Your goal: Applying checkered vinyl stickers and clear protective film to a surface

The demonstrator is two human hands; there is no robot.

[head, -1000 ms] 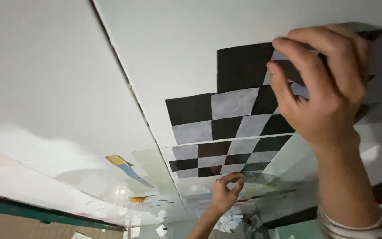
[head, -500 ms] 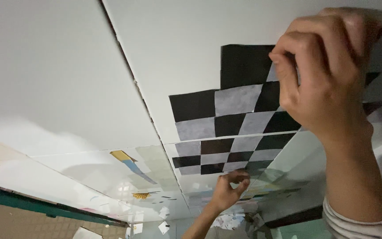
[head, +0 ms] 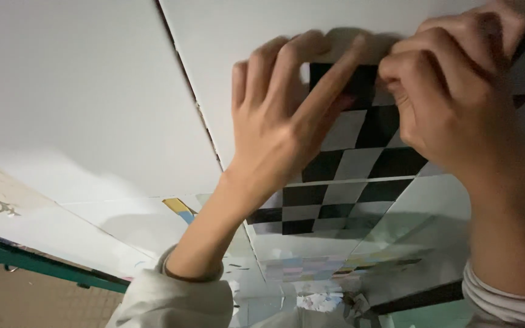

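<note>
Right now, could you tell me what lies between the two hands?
In the head view, black and grey squares of the checkered sheet show between the left hand and right hand; nothing else.
</note>
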